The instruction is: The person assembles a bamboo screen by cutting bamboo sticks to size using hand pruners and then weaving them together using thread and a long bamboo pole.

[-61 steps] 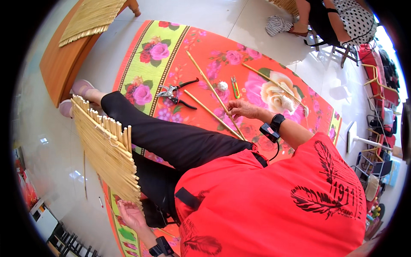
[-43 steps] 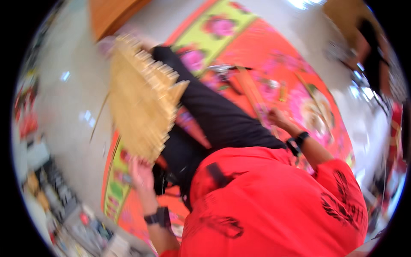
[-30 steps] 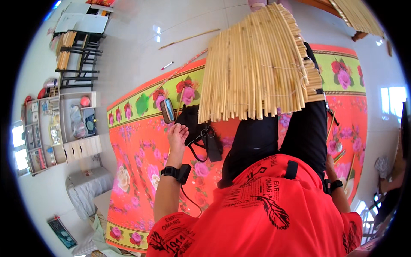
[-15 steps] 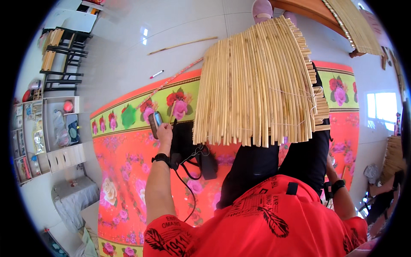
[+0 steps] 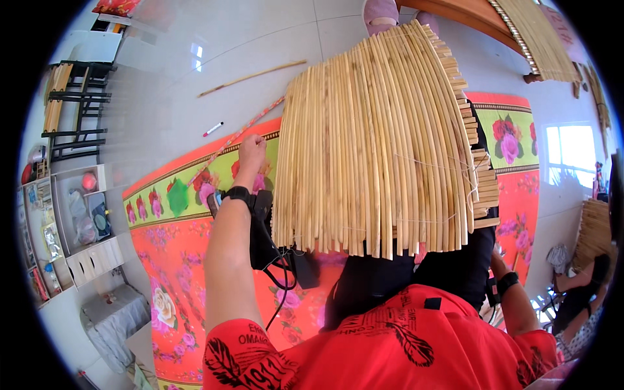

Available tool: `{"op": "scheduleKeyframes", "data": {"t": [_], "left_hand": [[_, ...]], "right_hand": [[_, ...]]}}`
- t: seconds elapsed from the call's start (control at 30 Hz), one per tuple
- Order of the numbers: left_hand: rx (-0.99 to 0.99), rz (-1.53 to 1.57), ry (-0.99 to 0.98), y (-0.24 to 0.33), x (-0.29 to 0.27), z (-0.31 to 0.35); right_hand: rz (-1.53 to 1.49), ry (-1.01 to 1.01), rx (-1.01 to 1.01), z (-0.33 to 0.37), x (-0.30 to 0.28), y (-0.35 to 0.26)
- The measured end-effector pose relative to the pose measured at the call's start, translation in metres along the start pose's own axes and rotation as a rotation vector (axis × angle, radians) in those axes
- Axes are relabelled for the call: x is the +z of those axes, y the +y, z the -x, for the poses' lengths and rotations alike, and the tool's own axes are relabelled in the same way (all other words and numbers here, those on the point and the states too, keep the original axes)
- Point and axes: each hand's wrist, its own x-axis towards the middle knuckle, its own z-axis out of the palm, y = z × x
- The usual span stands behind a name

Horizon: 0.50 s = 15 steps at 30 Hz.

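Observation:
A mat of pale reed sticks (image 5: 370, 149), side by side and tied with thin string, lies across my legs. To its left, my left hand (image 5: 252, 155) is raised over the flowered cloth with its fingers curled together. What they hold, if anything, is too small to make out. My right hand (image 5: 498, 258) shows only in part beside my right thigh, its fingers hidden. Shorter sticks (image 5: 484, 188) stick out under the mat's right edge. Beneath my left wrist sits a black object with cables (image 5: 263, 240).
A red-and-white patterned rod (image 5: 240, 133), a marker pen (image 5: 213, 129) and a loose stick (image 5: 252, 78) lie ahead on the left. Shelves (image 5: 81, 214) and folded stools (image 5: 78, 110) stand far left. Another reed mat (image 5: 543, 42) rests on a wooden bench at the upper right.
My left hand has moved forward, away from the phone-like object on the cloth, toward the patterned rod. The mat sits slightly further left and nearer in view. My right hand has barely moved.

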Motion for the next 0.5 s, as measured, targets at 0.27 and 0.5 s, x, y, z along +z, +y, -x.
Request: {"op": "scheduleKeyframes", "data": {"t": [0.27,0.5], "left_hand": [[0.250,-0.268,0.034,0.058,0.000,-0.106],[0.205,-0.447,-0.044,0.098,0.020,-0.184]], "right_hand": [[0.023,-0.055,0.048,-0.005,-0.002,0.002],[0.028,-0.093,0.122,0.009,-0.005,0.012]]}}
